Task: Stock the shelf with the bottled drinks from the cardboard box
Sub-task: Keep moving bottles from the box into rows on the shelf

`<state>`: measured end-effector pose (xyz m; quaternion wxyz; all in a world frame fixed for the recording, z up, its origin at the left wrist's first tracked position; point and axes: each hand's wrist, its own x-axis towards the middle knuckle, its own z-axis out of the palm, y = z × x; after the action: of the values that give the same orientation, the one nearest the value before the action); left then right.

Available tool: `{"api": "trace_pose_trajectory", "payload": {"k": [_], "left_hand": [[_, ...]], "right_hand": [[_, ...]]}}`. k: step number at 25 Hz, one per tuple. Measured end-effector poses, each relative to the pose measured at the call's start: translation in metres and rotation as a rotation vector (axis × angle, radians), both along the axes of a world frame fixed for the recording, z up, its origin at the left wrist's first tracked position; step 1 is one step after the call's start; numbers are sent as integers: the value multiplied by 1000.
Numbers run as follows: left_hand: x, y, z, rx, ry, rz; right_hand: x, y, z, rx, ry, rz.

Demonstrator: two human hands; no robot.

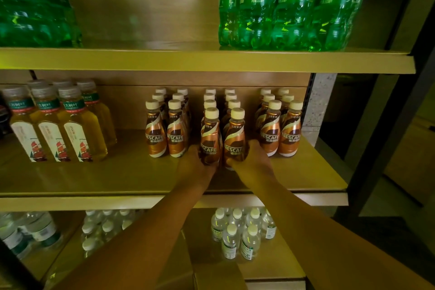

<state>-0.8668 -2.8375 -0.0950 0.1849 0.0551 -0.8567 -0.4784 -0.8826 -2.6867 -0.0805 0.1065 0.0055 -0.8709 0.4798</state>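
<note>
You hold two Nescafé coffee bottles upright at the front of the middle row on the middle shelf, long axes vertical, caps up. The left bottle sits inside your left hand, fingers curled round its lower body; the right bottle sits in your right hand, gripped the same way low down. Each bottle rises straight above its fingers, the two nearly touching. Matching coffee rows stand on both sides; tea bottles stand towards the shelf's left end. A cardboard box lies below, likely the source.
</note>
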Motion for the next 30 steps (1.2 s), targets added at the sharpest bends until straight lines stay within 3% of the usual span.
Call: {"api": "trace_pose_trajectory", "payload": {"k": [20,22,25,30], "left_hand": [[-1,4,-5,11,9,94],[8,8,0,-70,113,198],[23,34,15,-265,482,163],[35,96,56,-250,490,7]], "right_hand": [[-13,6,-11,38,-19,54],[-9,14,-11,44,-52,61],[0,43,-9,71,-33,36],[24,107,32,118,69,-54]]}}
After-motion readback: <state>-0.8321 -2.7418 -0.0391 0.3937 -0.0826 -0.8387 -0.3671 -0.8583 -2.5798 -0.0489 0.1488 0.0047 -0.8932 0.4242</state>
